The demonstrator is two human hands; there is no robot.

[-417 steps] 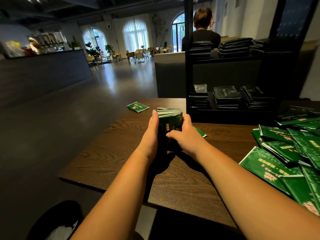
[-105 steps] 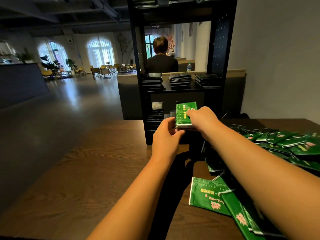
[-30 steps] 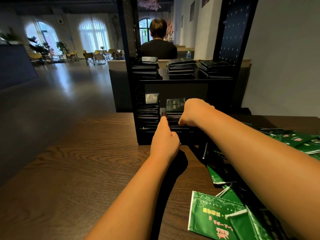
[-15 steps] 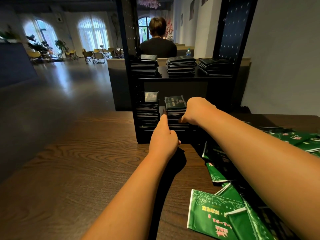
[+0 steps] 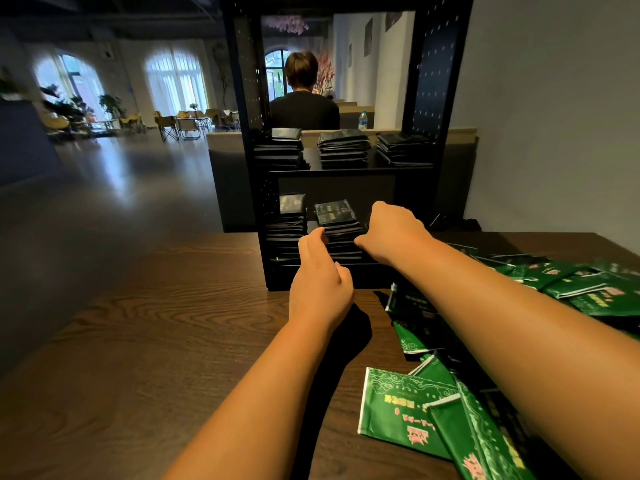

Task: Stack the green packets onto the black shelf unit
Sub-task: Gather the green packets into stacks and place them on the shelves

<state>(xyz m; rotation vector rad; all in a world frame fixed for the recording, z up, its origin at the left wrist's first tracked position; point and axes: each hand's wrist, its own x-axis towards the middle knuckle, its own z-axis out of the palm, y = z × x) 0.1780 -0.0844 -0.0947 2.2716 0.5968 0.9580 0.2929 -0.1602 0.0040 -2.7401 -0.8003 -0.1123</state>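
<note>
Flat glossy packets lie stacked on the lower tier of the perforated black shelf. Left hand, fingers relaxed, meets the stack's edge. Right hand bends beside it, its fingers hidden, so any grasp cannot be told.

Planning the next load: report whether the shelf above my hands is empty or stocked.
Stocked: three packet stacks sit side by side across that shelf.
</note>
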